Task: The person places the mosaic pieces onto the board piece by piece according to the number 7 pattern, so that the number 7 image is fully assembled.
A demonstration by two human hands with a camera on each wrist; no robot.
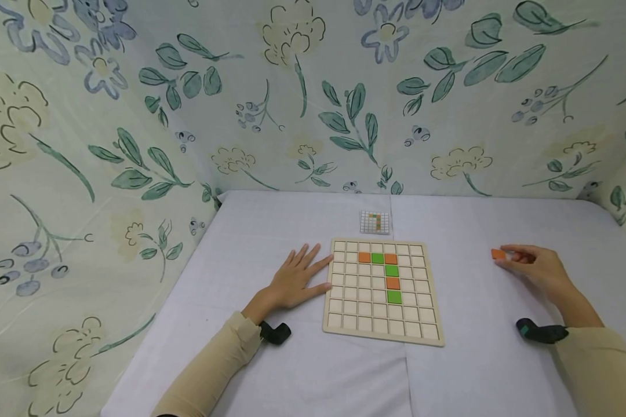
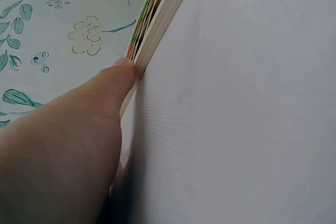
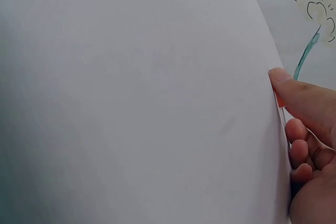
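Observation:
A square wooden grid board lies flat on the table, with orange and green tiles set in some of its cells. Three tiles make a short row, and others run down from its right end, the lowest being a green tile. My left hand rests with spread fingers at the board's left edge; its thumb touches that edge in the left wrist view. Off to the right of the board, my right hand pinches an orange tile between thumb and fingers, close to the tabletop. In the right wrist view the tile is mostly hidden.
Beyond the board lies a small card printed with a similar coloured grid pattern. A white cloth covers the table. Floral fabric hangs at the back and left side. Dark wrist-worn devices sit at both wrists.

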